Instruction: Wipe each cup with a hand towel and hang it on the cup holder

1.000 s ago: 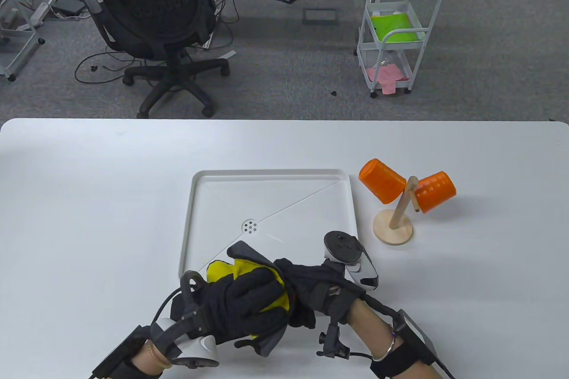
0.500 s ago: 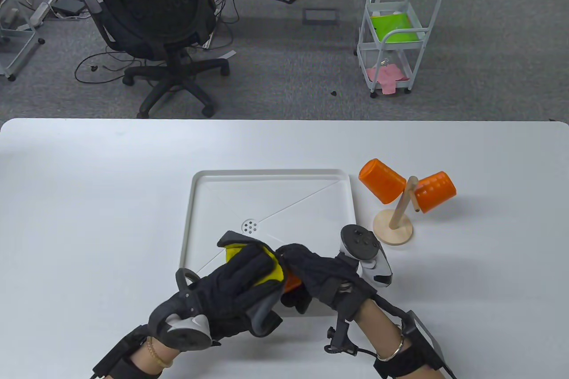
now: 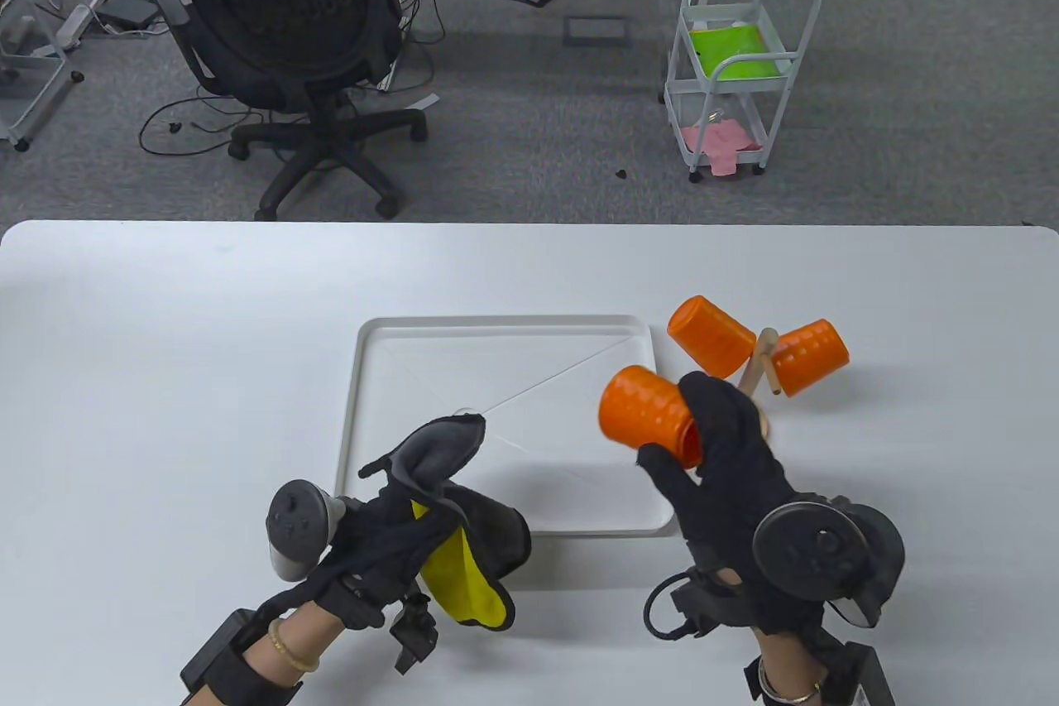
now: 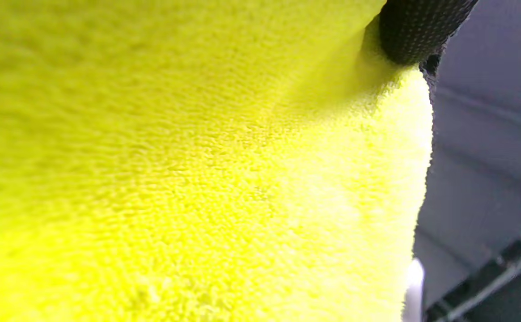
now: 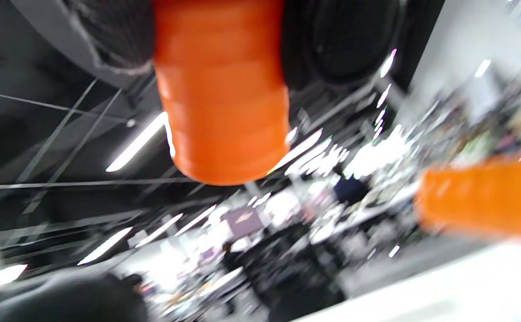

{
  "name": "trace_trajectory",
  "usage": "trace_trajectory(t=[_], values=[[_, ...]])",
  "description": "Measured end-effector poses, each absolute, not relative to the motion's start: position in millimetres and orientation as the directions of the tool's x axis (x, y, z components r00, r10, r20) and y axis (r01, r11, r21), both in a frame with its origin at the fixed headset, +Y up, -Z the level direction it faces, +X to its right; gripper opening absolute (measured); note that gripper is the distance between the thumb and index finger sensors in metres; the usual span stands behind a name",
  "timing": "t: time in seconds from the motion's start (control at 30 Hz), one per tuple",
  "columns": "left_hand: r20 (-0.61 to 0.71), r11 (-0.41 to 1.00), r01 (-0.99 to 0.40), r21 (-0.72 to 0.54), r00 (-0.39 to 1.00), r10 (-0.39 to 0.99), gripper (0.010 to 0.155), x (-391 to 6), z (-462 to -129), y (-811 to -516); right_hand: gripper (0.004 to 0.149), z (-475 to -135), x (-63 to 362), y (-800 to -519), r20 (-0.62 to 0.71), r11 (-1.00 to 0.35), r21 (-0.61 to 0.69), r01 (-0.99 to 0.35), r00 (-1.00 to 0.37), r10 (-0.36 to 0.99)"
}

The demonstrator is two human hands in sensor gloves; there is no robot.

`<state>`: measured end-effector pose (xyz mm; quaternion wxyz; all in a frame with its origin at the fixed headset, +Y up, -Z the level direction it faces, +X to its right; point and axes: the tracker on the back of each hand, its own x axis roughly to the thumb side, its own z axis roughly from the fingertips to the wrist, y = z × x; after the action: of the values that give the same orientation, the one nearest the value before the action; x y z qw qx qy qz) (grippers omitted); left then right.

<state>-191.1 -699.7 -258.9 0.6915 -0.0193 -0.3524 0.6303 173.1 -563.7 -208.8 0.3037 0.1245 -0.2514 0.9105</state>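
My right hand grips an orange cup by its open end, lifted over the right edge of the white tray, its base pointing up-left. The same cup fills the top of the blurred right wrist view. Just beyond stands the wooden cup holder, where two orange cups hang on its pegs. My left hand holds the yellow and grey hand towel at the tray's front left corner. The towel covers nearly all of the left wrist view.
The tray lies at the table's middle. Behind the table stand a black office chair and a white cart on the carpet.
The hands have parted. My right hand has carried the orange cup up and right toward the holder. My left hand has drawn back left with the towel.
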Motion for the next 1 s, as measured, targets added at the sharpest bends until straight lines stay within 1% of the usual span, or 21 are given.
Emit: trace_trajectory(t=[0.1, 0.17, 0.27, 0.4, 0.57, 0.73, 1.0], values=[[0.392, 0.118, -0.851, -0.512, -0.11, 0.913, 0.081, -191.5, -261.9, -704.7, 0.071, -204.7, 192.6, -558.7, 0.239, -0.696, -0.519, -0.497, -0.865, 0.44], [0.371, 0.096, -0.848, -0.521, -0.124, 0.92, 0.081, -191.6, -263.1, -706.9, 0.07, -205.5, 201.5, -558.2, 0.148, -0.715, -0.555, -0.425, -0.896, 0.418], [0.357, 0.085, -0.844, -0.53, -0.131, 0.925, 0.08, -191.1, -264.1, -709.5, 0.07, -215.8, 211.8, -562.8, 0.009, -0.776, -0.535, -0.333, -0.921, 0.389], [0.33, 0.052, -0.834, -0.55, -0.159, 0.931, 0.08, -189.3, -262.8, -709.3, 0.07, -236.0, 221.7, -574.5, -0.14, -0.852, -0.438, -0.287, -0.914, 0.38], [0.279, -0.016, -0.81, -0.586, -0.22, 0.935, 0.079, -186.8, -262.2, -709.8, 0.072, -260.1, 229.0, -593.5, -0.169, -0.883, -0.339, -0.324, -0.903, 0.396], [0.283, -0.002, -0.807, -0.59, -0.21, 0.936, 0.079, -186.0, -262.1, -710.4, 0.073, -272.7, 226.4, -604.2, -0.2, -0.909, -0.278, -0.311, -0.906, 0.372], [0.265, -0.019, -0.796, -0.605, -0.223, 0.938, 0.078, -183.8, -261.3, -710.0, 0.075, -285.1, 221.8, -616.3, -0.236, -0.934, -0.226, -0.277, -0.914, 0.329]])
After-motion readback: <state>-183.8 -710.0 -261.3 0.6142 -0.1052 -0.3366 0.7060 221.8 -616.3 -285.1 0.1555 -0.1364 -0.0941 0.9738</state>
